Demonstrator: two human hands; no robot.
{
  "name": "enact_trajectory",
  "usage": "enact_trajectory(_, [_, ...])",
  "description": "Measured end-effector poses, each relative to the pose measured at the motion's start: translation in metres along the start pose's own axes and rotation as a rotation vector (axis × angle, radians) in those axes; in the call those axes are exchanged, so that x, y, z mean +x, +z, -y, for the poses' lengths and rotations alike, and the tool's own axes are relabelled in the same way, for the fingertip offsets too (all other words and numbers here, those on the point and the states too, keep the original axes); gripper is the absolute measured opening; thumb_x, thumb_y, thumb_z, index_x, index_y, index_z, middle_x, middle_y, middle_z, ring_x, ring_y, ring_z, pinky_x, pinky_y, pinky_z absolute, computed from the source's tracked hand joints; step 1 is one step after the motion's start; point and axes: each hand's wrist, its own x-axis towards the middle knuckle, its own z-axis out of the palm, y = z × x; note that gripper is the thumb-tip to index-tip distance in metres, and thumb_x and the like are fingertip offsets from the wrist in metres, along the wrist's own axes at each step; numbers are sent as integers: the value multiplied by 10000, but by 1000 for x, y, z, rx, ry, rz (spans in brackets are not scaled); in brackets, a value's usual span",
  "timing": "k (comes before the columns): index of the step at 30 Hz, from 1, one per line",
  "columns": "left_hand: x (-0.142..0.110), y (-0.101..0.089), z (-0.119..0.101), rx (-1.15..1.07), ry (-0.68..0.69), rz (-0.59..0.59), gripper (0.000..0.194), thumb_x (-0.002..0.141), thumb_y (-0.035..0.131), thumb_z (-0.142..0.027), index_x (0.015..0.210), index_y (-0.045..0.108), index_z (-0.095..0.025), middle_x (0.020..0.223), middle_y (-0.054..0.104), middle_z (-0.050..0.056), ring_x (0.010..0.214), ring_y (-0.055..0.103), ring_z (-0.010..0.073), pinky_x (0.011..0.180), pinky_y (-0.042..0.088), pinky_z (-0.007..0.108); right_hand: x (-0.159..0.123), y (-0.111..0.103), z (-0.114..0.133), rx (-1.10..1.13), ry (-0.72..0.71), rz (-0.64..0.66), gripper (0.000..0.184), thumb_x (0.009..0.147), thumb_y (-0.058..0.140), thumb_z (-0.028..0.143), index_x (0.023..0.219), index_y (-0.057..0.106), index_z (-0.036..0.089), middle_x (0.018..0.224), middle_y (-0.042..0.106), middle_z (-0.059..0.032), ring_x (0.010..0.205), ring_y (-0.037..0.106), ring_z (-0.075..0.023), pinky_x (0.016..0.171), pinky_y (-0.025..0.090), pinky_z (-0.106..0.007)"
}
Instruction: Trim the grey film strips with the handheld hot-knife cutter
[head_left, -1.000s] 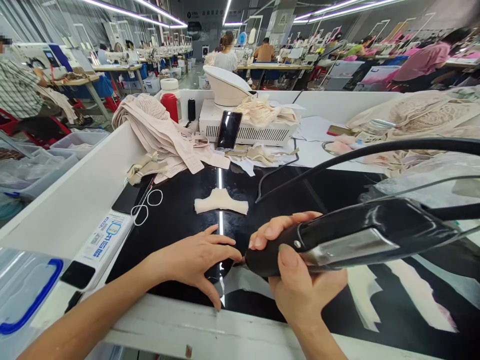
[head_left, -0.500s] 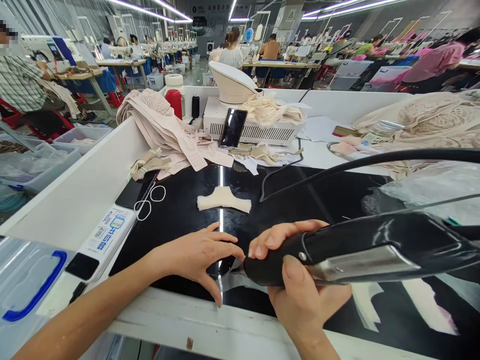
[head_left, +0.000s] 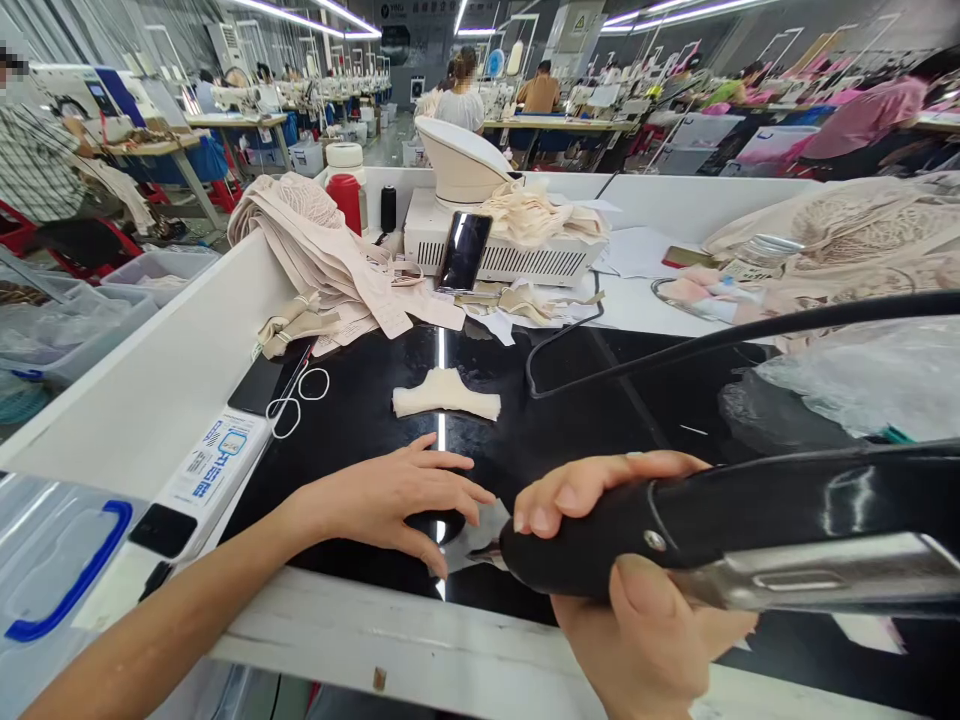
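My right hand [head_left: 630, 590] is wrapped round the thick handle of a black handheld tool [head_left: 750, 500]. The tool has a long metal strip along its side, and its narrow metal tip [head_left: 489, 552] points left. My left hand [head_left: 397, 500] hovers low over the black work surface [head_left: 570, 430] with fingers spread, close to that tip and holding nothing. Between the hands is a grey, shiny, flat shape [head_left: 469, 540], partly hidden; I cannot tell whether it belongs to the tool. Farther back lies a cream, notched piece of fabric or foam [head_left: 446, 393].
Pale fabric strips [head_left: 322, 250] are heaped at the back left. A phone [head_left: 465, 250] leans on a white vented box [head_left: 517, 255]. A black cable [head_left: 712, 335] arches across the right side near clear plastic [head_left: 847, 390]. A white box [head_left: 217, 460] lies along the left wall.
My right hand and the black tool have shifted right and appear nearer the camera, showing more of the metal tip. My left hand has moved only slightly, fingers still spread.
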Motion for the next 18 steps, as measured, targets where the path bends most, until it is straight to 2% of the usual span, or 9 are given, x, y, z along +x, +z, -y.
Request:
enact_trajectory(2, [-2,-3,1,19,2,7,323,931,688,-403,1234,632,-308,1487,557,-11,1507,305,268,1252,47,522,0,-1,2,-12,0,-16,358,804,798,419,1081,616,285,785,585,7,576,559,-156,528,518,-334])
enact_trajectory(5, [-3,-4,3,39,10,38,284,928,699,-375,1205,662,-325,1493,551,-21,1514,285,280,1247,23,545,-1,-2,4,-11,4,-22,344,808,791,419,1075,620,284,786,582,11,580,549,-147,533,522,-317])
enact_trajectory(9, [-4,-3,4,22,9,55,304,908,728,-358,1206,677,-332,1479,566,-11,1511,291,302,1228,9,606,-1,0,2,10,11,1,350,828,777,398,1112,599,297,792,580,18,593,566,-155,542,523,-321])
enact_trajectory(18, [-4,-3,3,-32,-26,58,348,895,730,-411,1228,663,-335,1449,595,13,1516,282,301,1217,-31,636,-2,5,-7,55,-29,11,364,864,750,358,1168,563,285,804,591,29,625,583,-149,572,531,-314])
